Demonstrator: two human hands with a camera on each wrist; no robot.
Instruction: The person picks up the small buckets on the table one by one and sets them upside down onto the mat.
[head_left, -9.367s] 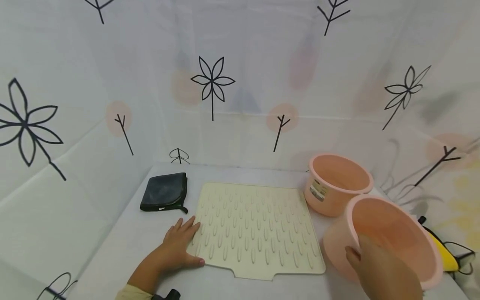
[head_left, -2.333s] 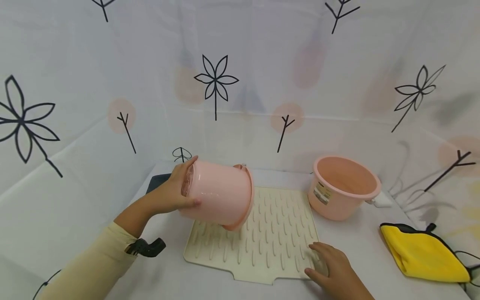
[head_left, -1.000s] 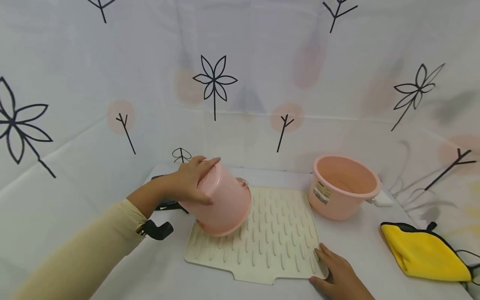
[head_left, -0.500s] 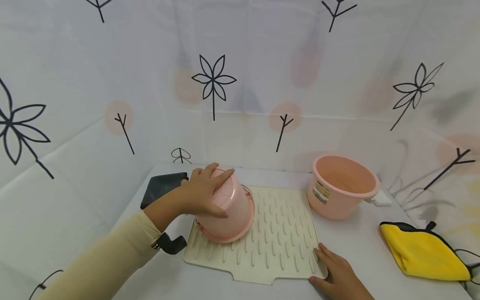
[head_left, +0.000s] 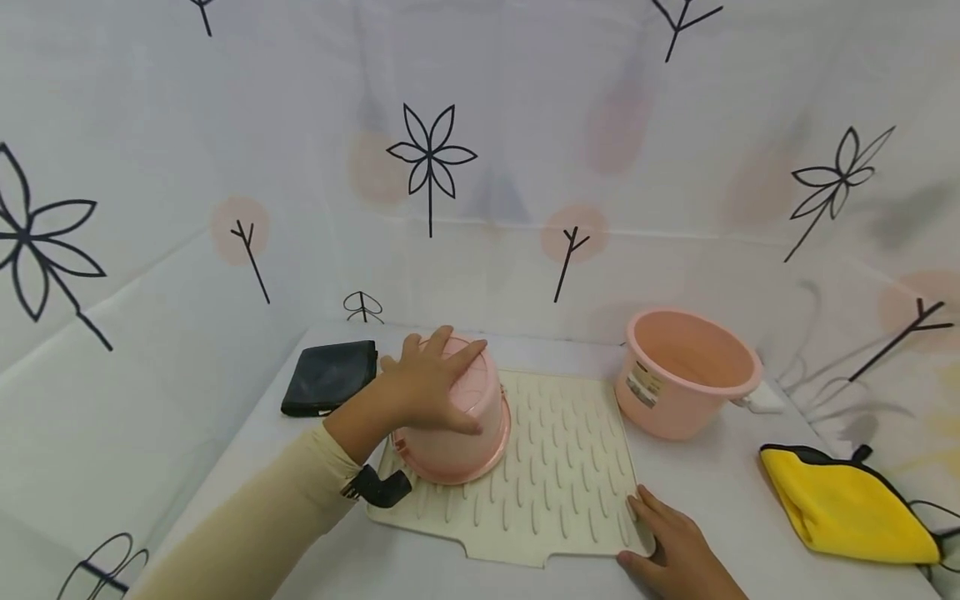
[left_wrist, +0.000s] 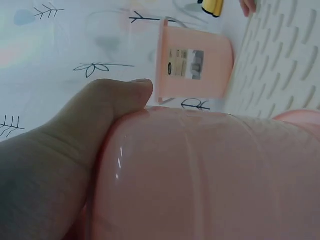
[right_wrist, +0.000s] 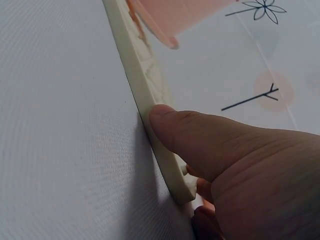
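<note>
Upside down, a pink bucket (head_left: 450, 457) rests on the left part of a cream draining mat (head_left: 562, 454) with raised ridges. My left hand (head_left: 422, 385) grips its base from above, fingers spread over the bottom. In the left wrist view the thumb (left_wrist: 122, 95) lies along the base's edge, beside the glossy bucket wall (left_wrist: 215, 170); the other fingers are hidden there. My right hand (head_left: 681, 546) holds the mat's near right corner, thumb on the front edge and fingers on the right side. From the right wrist, that thumb (right_wrist: 172, 122) presses the mat's rim (right_wrist: 132, 75).
A pink basin (head_left: 678, 408) with a label stands upright at the mat's far right corner. A folded yellow cloth (head_left: 847, 508) with black edging lies at the right. Behind the left forearm is a dark pouch (head_left: 326, 379). Patterned white sheets enclose the table.
The bucket, first at the right in the right hand, was carried sideways by the left hand, then tipped mouth-down onto the mat's left part. The right hand has come to the mat's near right corner.
</note>
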